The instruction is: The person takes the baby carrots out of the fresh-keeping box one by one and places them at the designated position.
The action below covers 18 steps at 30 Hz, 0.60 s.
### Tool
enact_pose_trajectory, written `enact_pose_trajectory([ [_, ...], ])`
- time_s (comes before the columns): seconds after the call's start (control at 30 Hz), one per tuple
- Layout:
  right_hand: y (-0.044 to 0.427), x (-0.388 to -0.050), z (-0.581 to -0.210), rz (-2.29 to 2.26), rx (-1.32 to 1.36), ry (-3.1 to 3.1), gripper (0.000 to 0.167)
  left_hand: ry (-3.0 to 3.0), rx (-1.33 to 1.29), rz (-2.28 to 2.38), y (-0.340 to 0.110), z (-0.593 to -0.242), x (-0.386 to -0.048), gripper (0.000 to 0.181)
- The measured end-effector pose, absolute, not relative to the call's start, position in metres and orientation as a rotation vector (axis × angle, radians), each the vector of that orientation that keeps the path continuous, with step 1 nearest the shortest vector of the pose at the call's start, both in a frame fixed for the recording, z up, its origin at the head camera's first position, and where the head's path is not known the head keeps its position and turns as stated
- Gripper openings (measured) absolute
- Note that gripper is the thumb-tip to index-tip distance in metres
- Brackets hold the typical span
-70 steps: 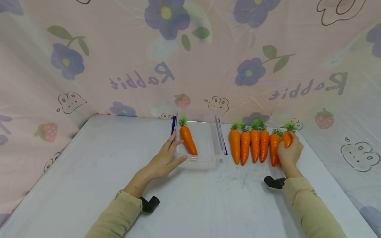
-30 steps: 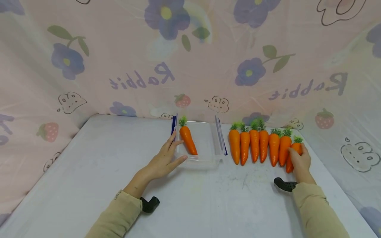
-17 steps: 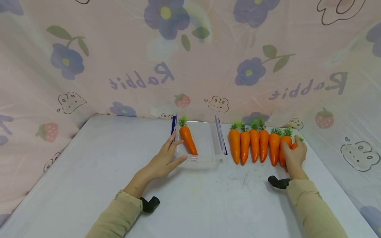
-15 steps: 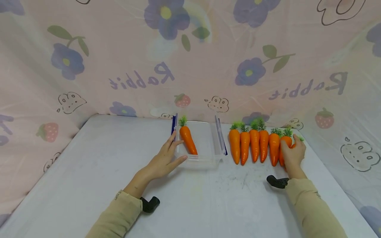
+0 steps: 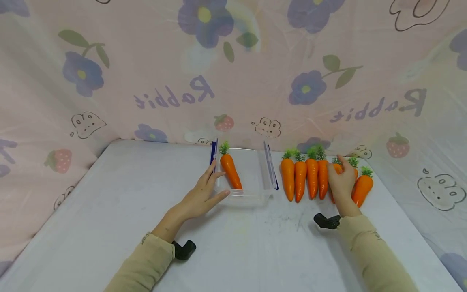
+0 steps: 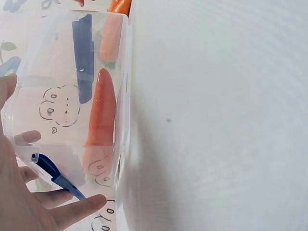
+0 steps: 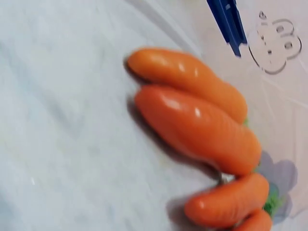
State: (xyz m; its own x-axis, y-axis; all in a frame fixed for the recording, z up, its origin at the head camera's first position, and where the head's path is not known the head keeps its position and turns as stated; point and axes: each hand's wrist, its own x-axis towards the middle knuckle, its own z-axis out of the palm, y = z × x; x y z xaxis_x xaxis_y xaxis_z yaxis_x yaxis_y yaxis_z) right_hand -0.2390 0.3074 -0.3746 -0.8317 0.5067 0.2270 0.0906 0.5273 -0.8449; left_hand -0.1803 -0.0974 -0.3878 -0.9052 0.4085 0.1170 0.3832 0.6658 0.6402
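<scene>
A clear plastic box (image 5: 251,194) with blue-edged side flaps stands on the table, and one orange carrot (image 5: 231,172) with green leaves lies along its left side. Straight, spread fingers of my left hand (image 5: 197,196) touch the box's left and front sides. In the left wrist view, that carrot (image 6: 102,113) shows through the clear wall. My right hand (image 5: 342,183) hovers at a row of carrots (image 5: 312,178) to the right of the box, thumb and forefinger apart, partly covering two of them. The rightmost carrot (image 5: 363,187) lies slanted. No hand shows in the right wrist view, only carrots (image 7: 199,127).
A white table (image 5: 237,251) carries everything. Behind it hangs a printed cloth (image 5: 255,73) that meets the table's back edge close to the carrot tops. Dark wrist-worn camera parts (image 5: 185,250) stick out by both sleeves.
My right hand set a carrot down at the row's right end, released it and moved left over the neighbouring carrots. The left hand and box have stayed in place.
</scene>
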Motion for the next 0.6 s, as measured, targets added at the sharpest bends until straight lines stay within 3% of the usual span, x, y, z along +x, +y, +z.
enact_pose_trajectory([
  [0.6, 0.254, -0.237, -0.379, 1.416, -0.127, -2.4, 0.051, 2.818, 0.67, 1.091, -0.097, -0.387, -0.18, 0.067],
])
